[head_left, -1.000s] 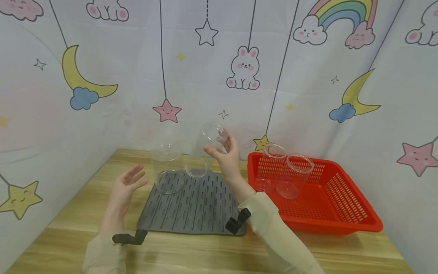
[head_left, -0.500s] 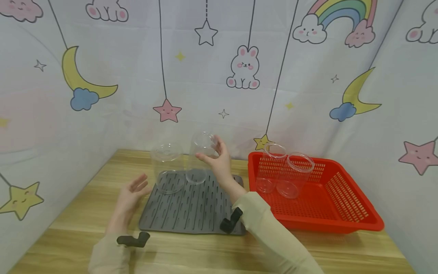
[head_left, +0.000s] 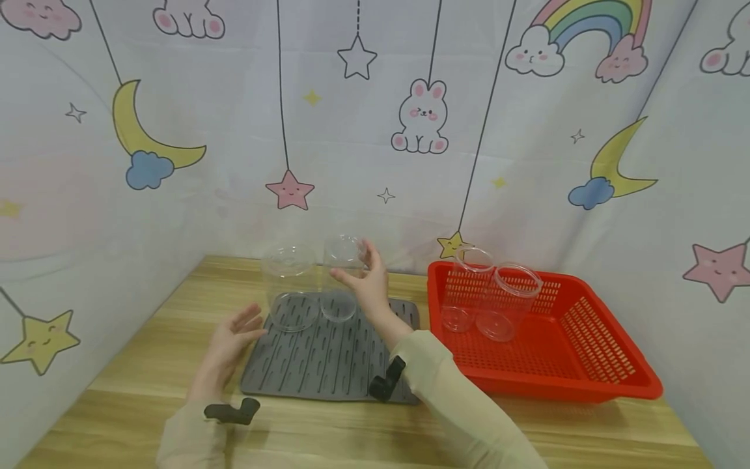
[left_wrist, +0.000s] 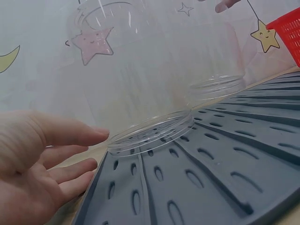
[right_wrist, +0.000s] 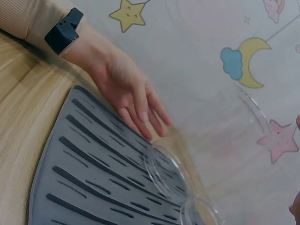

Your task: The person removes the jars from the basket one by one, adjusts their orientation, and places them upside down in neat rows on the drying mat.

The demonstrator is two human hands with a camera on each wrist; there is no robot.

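Observation:
My right hand (head_left: 372, 286) holds a clear plastic jar (head_left: 338, 301) between thumb and fingers around its upper part. That jar is upside down, its mouth low over the grey drying mat (head_left: 328, 372) near the back edge. Just left of it, a wider clear jar (head_left: 290, 283) stands mouth down on the mat. My left hand (head_left: 231, 335) is beside the mat's left edge, palm turned inward and fingers relaxed, holding nothing. In the left wrist view, its thumb tip comes close to the wider jar's rim (left_wrist: 152, 133). Only bits of my right fingers (right_wrist: 296, 206) show in the right wrist view.
A red plastic basket (head_left: 562, 385) stands right of the mat. Inside lean two more clear jars, a narrow one (head_left: 465, 293) and another (head_left: 507, 303), mouths up. A printed cloth (head_left: 234, 117) hangs behind the wooden table (head_left: 305, 433).
My right hand has lowered the jar and shifted it left, turning it from tilted to nearly upright beside the wider jar. My left hand has moved down and slightly right, still holding nothing.

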